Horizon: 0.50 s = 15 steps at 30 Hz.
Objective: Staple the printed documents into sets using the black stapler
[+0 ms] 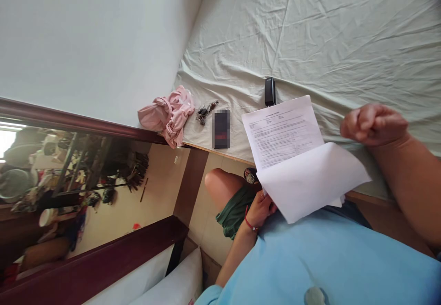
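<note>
Left fingers [266,201] drawn in, gripping the lower left edge of the papers [284,128]; their tips go out of sight beneath the sheets. Your left hand [261,209] sits low against the papers, a red bracelet [251,223] round the wrist. Your right hand [376,123] is off to the right of the papers, apart from them, fingers curled into a loose fist, slightly blurred, nothing seen in them. The papers lie tilted in front of you, upper part over the light cloth [358,57], lower part out past its near edge, by your body. Top half shows a printed page, heading and body text too small to read; a blank white sheet [312,181] bows across its lower half, with more sheet corners poking out at the lower right. Just beyond the papers' top edge: a black stapler-like object [270,93]; cannot tell if the two touch. Left of the papers, apart: a dark rectangular item [221,129], partly pixelated, then a bunch of keys [203,114], then crumpled pink fabric [168,114], farthest of the three. Below the papers, your blue shirt [330,254]; to their lower left, your green shorts [234,213] and bare knee [222,183].
</note>
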{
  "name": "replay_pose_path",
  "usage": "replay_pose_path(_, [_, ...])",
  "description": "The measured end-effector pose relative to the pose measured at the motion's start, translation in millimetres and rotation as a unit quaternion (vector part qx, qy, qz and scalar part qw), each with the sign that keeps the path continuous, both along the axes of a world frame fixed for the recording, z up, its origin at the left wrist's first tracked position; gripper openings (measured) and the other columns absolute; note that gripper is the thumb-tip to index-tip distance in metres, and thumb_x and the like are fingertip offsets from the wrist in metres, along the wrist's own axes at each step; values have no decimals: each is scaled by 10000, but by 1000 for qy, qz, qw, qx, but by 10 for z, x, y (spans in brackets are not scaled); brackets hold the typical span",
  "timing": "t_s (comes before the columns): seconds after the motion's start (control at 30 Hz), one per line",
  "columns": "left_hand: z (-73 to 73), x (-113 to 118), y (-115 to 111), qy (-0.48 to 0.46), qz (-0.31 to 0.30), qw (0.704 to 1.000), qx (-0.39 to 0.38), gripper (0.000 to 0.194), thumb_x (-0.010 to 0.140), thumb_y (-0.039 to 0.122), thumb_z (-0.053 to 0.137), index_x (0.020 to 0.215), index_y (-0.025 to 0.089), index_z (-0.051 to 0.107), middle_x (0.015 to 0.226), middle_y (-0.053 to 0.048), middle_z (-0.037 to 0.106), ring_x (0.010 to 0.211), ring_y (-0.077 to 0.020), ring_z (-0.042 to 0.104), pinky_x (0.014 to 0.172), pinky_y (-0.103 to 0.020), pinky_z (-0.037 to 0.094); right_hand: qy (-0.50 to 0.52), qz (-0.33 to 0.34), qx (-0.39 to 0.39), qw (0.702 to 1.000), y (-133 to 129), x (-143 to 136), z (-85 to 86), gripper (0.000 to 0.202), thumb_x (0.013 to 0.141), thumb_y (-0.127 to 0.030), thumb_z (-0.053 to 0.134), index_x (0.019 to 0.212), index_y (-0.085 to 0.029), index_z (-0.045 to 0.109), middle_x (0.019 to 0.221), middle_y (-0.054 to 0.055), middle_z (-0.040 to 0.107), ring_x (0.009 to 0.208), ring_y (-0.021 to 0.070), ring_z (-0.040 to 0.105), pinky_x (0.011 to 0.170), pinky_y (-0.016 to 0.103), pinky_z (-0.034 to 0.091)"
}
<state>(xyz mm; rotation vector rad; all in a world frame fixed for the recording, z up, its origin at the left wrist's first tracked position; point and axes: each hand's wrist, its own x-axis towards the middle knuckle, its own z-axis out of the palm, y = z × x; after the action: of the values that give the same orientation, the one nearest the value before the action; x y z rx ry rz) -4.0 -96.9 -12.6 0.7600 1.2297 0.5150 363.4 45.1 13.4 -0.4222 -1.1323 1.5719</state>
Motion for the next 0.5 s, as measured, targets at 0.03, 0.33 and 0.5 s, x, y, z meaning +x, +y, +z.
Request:
replay_pose_path(0.03, [-17, -24, -5, 9, -35, 999, 5, 717, 798, 819, 706, 542, 178, 513, 451, 34, 434, 440, -54, 321, 462, -246, 225, 20, -89, -59, 994, 2, -10, 9, 190, 726, -437, 945, 723, -295, 819, 524, -4, 580, 386, 76, 412, 410, 218, 324])
replay_pose_path(0.33, [5, -98, -26, 30, -129, 991, 10, 790, 846, 892, 553, 509, 181, 491, 455, 26, 402, 435, -57, 288, 477, -267, 175, -107, -246, -180, 946, 81, -337, -61, 384, 663, -393, 993, 893, -209, 748, 697, -32, 575, 510, 58, 388, 474, 256, 241])
replay_pose_path(0.5, [13, -60, -14, 36, -132, 991, -9, 811, 780, 950, 559, 521, 184, 496, 452, 33, 400, 428, -52, 260, 465, -267, 165, -134, -303, -172, 928, 98, -331, -153, 526, 636, -495, 1009, 950, -234, 678, 847, -34, 617, 541, 54, 444, 458, 247, 307])
